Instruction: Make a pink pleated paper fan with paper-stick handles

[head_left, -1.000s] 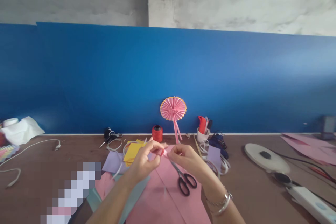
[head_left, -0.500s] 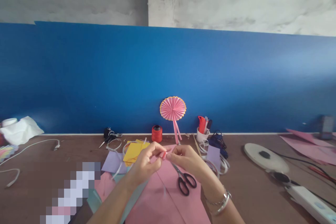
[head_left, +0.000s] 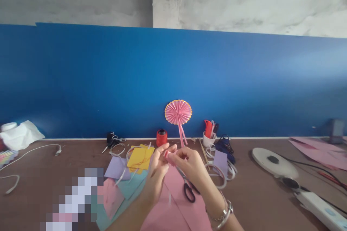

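Over the pink paper sheet (head_left: 173, 205), my two hands meet at a small red-and-white piece (head_left: 166, 154), too small to name surely. My right hand (head_left: 188, 162) pinches it between thumb and fingers. Curled around its other side is my left hand (head_left: 157, 169), the thumb below and the fingertips above. A bit of pink paper shows between the hands, partly hidden by the fingers. Black-handled scissors (head_left: 189, 192) lie on the pink sheet under my right wrist, their blades partly covered.
A pleated pink paper fan (head_left: 178, 112) leans against the blue panel (head_left: 108, 79). Nearby stand a red thread spool (head_left: 162, 138) and a white cup (head_left: 209, 140) of pens. Yellow paper (head_left: 139, 157) and purple sheets lie left; a glue gun-like white device (head_left: 320, 207) lies right.
My hands have drawn closer together and shifted slightly, with my left fingers now more upright. The red-and-white piece has moved a little up and left. My right hand covers more of the scissors.
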Tool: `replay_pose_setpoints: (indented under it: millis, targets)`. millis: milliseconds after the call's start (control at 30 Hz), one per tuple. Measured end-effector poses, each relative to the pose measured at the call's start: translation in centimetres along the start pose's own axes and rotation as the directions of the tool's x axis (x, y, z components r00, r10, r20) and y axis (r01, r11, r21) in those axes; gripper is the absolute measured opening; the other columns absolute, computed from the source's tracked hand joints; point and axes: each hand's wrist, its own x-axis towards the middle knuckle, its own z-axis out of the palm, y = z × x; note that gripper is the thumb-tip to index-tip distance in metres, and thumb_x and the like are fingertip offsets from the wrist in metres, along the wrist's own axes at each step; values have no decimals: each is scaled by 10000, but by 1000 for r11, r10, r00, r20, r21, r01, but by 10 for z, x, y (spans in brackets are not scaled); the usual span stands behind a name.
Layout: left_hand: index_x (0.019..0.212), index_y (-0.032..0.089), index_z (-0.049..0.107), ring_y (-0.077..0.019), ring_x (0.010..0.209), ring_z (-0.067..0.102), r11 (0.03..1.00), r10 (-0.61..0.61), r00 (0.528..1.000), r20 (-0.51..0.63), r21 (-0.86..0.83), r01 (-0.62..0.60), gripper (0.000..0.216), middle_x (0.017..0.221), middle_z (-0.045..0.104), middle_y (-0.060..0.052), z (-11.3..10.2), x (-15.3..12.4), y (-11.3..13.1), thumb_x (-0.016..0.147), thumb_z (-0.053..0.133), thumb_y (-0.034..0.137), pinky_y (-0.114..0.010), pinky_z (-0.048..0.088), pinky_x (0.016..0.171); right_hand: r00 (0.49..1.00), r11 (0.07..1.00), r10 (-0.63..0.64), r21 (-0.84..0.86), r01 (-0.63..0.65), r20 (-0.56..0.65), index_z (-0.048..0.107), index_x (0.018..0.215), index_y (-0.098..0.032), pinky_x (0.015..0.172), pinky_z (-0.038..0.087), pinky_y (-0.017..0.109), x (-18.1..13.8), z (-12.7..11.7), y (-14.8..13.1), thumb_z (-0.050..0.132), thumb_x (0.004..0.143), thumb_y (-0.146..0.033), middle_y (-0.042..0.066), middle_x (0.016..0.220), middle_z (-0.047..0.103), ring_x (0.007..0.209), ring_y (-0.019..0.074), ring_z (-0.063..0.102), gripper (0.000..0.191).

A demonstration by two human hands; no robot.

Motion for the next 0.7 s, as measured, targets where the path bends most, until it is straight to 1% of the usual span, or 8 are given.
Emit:
replay_pose_setpoints:
  millis: [100,167,233,333,433,500,600,700]
  targets:
    - [1259,205,392,-239,1131,536,999,17,994,-106,36,-13,452,1193,590,-122,6,-1,0,847,536,323,-411,398,962,999,999,-30,-37,29,-32,549,568,-164,556,337,235,-2,8,-3,594,741,-444,-6,590,546,599,130,469,332]
    - [1256,198,396,-222,1050,576,996,54,985,-161,81,-41,446,1081,624,-97,7,-1,-1,857,531,346,-389,420,927,999,998,-39,-46,38,-23,532,557,-165,552,333,236,-4,13,-4,582,749,-431,-7,587,539,600,131,469,331]
    - [1236,207,413,-205,999,586,992,97,977,-191,98,-80,415,991,627,-61,5,0,-1,865,520,358,-361,437,885,999,999,-47,-16,48,10,524,562,-165,555,339,233,-5,16,-6,573,759,-435,-4,610,545,619,133,478,337]
    - [1182,224,454,-189,925,591,990,129,972,-197,75,-117,356,869,598,-13,0,4,0,864,516,371,-340,447,826,997,999,-42,33,40,71,554,591,-164,582,368,226,-6,19,-6,581,753,-361,7,672,577,651,135,497,257]
    - [1111,220,505,-172,845,585,990,138,964,-226,56,-128,305,750,547,19,-5,10,4,848,538,371,-337,436,810,999,1000,-28,-12,29,36,604,631,-169,586,385,229,-6,20,-3,600,712,-287,18,749,584,642,130,496,143]
    - [1078,215,524,-167,807,577,991,134,965,-226,36,-130,286,712,526,26,-7,14,8,838,550,369,-333,432,790,999,998,-36,-42,37,12,627,656,-177,579,388,229,-6,20,-1,598,692,-252,19,774,580,637,127,495,89]
    - [1053,199,539,-157,745,558,992,126,974,-188,48,-119,275,688,526,22,-10,18,12,836,553,367,-323,427,749,999,999,-2,-37,4,55,625,664,-176,546,378,224,-7,18,-4,577,677,-219,8,715,581,610,123,497,66]
    - [1059,188,541,-142,707,526,981,159,975,-156,133,-139,275,686,547,12,-14,19,12,851,538,367,-300,410,728,992,999,52,9,-53,116,593,627,-166,500,353,218,-8,15,-9,572,681,-240,-9,606,564,549,111,476,94]
